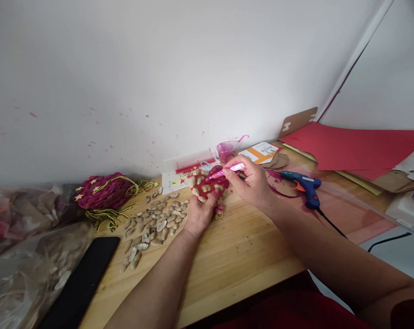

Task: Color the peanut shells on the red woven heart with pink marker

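My left hand (201, 212) is closed around the near side of a red craft piece (207, 185) with peanut shells stuck on it. Some of its shells are magenta, others still tan. A white-handled paintbrush (239, 167), stained magenta toward its tip, is pinched in my right hand (250, 185). The brush tip meets the shells on the piece's upper part. Behind the piece stands a clear cup (224, 150) stained with magenta paint. Loose peanut shells (162, 217) lie spread on the wooden table (234, 260), left of my left hand.
A finished-looking magenta shell ornament (104, 189) with gold stars and yellow-green cords lies left. In front are plastic bags (31, 274) and a black phone-like slab (79, 283). Rightward sit a blue glue gun (308, 185) with its cord and red sheets (357, 146). A wall (179, 82) bounds the back.
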Tool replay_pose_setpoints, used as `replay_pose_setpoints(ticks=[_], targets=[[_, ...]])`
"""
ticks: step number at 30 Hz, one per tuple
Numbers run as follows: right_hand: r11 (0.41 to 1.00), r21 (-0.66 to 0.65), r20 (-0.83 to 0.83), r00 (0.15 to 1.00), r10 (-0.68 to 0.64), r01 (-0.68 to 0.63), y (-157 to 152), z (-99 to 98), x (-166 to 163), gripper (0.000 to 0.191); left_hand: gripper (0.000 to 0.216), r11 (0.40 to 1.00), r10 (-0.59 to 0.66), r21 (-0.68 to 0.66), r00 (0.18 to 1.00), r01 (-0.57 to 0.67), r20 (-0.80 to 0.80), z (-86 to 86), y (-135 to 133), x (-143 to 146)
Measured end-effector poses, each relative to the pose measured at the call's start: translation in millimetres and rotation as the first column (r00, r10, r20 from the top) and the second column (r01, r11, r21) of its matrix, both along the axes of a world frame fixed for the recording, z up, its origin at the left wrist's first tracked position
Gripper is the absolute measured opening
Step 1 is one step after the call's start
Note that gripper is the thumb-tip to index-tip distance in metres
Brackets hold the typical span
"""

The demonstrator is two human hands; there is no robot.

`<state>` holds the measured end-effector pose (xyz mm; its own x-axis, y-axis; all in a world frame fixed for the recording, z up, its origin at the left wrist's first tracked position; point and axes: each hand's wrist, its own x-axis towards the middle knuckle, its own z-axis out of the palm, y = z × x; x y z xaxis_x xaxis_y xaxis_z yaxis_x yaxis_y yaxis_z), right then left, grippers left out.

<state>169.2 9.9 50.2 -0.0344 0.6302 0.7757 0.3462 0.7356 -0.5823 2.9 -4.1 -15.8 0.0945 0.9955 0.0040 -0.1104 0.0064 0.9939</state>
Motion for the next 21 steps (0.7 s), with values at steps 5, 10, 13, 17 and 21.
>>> replay_pose_setpoints(ticks=[5, 10, 13, 17, 21], targets=[[0.998, -0.034, -0.002, 0.999, 0.044, -0.044, -1.7, 2.7, 0.2, 0.008, 0.042, 0.999, -0.008, 0.046, 0.999, 0.009, -0.039, 2.3, -2.9, -0.3], [0.998, -0.066, -0.018, 1.000, 0.014, -0.015, 0.1, 3.8, 2.8, 0.010, 0.041, 0.999, -0.003, 0.051, 0.999, 0.005, -0.046, -0.5, -1.9, -1.8], [0.998, -0.054, -0.019, 0.999, 0.039, -0.040, -1.2, 4.1, 1.7, 0.010, 0.040, 0.998, -0.002, 0.063, 0.998, 0.005, -0.059, -0.9, -1.3, -2.2], [0.997, -0.050, 0.001, 0.999, 0.052, -0.051, -2.8, 4.5, 0.9, 0.009, 0.040, 0.998, -0.005, 0.061, 0.998, 0.009, -0.065, 0.7, -1.9, -1.9], [0.998, -0.063, -0.019, 0.999, 0.028, -0.029, 0.3, 4.0, 4.7, 0.010, 0.040, 0.998, 0.004, 0.062, 0.999, -0.001, -0.049, -1.3, -1.1, -1.8]])
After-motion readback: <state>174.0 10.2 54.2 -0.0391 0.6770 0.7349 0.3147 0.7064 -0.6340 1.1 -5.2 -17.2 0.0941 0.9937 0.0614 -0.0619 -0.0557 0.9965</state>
